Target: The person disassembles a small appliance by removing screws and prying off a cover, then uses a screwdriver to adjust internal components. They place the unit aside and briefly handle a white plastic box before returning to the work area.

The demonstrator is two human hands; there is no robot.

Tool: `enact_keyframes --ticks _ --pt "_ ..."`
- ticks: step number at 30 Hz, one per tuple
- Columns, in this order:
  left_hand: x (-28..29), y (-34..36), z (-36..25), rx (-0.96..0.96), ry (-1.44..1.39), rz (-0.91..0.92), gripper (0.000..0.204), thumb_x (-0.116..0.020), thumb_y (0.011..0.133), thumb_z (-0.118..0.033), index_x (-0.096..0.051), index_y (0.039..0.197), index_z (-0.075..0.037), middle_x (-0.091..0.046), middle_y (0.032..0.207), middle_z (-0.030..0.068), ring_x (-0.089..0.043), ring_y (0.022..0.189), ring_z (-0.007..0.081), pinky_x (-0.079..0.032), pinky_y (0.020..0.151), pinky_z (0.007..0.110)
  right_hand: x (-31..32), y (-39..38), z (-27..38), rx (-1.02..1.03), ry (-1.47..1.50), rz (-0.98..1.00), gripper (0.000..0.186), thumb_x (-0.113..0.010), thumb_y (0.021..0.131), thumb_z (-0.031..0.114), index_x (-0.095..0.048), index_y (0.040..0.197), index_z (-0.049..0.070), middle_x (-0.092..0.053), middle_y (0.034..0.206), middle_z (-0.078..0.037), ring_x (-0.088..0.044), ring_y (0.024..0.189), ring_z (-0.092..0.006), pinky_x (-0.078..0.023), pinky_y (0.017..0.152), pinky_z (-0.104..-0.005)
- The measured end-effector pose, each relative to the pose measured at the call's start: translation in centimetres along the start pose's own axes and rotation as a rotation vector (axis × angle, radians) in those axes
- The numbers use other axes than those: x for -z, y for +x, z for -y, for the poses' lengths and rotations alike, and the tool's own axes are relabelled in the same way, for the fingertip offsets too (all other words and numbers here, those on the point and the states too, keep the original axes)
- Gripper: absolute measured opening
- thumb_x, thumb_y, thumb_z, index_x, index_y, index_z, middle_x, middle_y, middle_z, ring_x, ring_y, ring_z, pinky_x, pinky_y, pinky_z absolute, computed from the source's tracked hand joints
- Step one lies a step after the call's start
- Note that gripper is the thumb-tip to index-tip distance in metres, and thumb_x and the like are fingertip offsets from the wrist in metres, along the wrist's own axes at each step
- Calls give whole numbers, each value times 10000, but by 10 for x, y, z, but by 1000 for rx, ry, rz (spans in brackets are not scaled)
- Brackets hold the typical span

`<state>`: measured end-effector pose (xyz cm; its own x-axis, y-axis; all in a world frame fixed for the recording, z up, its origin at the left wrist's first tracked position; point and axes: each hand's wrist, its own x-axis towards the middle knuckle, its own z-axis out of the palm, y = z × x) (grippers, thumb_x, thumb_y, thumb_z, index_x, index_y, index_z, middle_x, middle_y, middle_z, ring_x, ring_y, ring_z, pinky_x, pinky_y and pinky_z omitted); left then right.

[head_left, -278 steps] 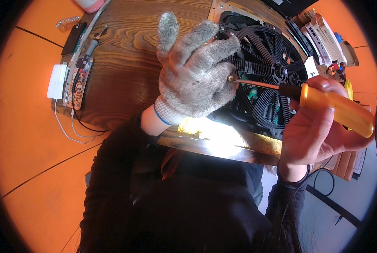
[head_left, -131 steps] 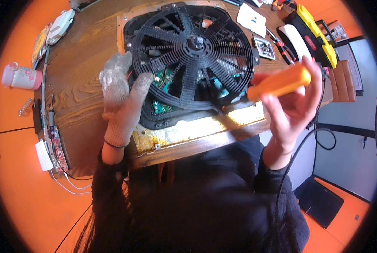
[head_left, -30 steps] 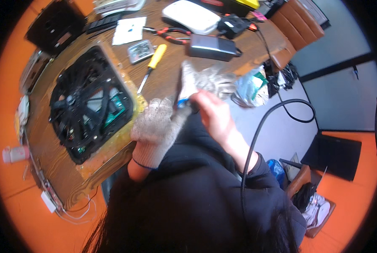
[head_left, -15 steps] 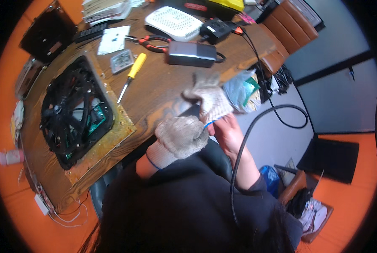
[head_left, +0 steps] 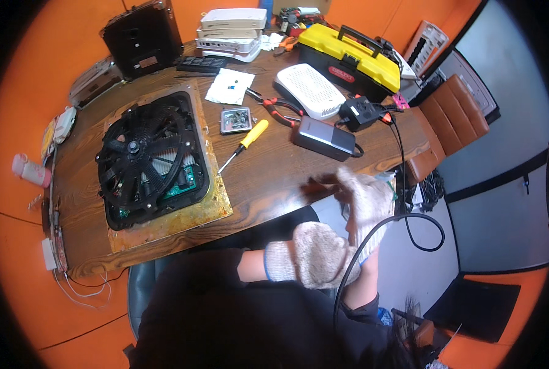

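Both my hands wear off-white knitted gloves, close together in front of me at the table's near edge. My left hand [head_left: 322, 255] is closed at my right wrist, gripping the cuff of the right glove [head_left: 373, 230]. Inside that glove, my right hand [head_left: 365, 194] points up and away with its fingers stretched out, a little blurred. To the left on the table lies an opened appliance [head_left: 151, 160] with a black fan and a green circuit board showing. A yellow-handled screwdriver [head_left: 245, 143] rests beside it, next to a small box of screws [head_left: 236, 120].
Red-handled pliers [head_left: 282, 115], a grey power pack [head_left: 325, 137], a white vented box [head_left: 309, 90] and a black adapter [head_left: 357, 113] sit beyond my hands. Behind them stands a yellow-and-black toolbox [head_left: 348, 61]. A black cable [head_left: 403, 216] loops past my right forearm. A brown chair [head_left: 450, 123] stands right.
The right glove now covers my right hand to the wrist; before, its palm and wrist were bare. Both hands have shifted right, and the view has tilted up to show more table.
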<state>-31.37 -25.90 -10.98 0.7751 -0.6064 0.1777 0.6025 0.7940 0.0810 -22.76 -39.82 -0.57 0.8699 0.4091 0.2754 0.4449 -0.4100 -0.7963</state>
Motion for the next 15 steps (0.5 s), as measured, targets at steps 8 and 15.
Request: enact_keyframes --ticks 8,15 --pt "-43 -1 -23 -533 1612 40 440 -424 972 -373 -449 1339 -129 -514 1259 93 -506 1159 238 -421 978 405 -41 75 66 -293 1029 -26 714 -446 913 643 -469 1313 52 -513 1285 -106 -462 1223 -236 -261 1095 -395" --pt "-154 -190 -56 -1315 2544 -1060 511 -575 812 8 -478 1313 -37 -493 1339 155 -513 1216 285 -449 1005 395 -60 70 83 -74 472 359 650 -358 966 570 -410 1440 130 -419 1468 -99 -410 1345 -274 -312 1118 -403"
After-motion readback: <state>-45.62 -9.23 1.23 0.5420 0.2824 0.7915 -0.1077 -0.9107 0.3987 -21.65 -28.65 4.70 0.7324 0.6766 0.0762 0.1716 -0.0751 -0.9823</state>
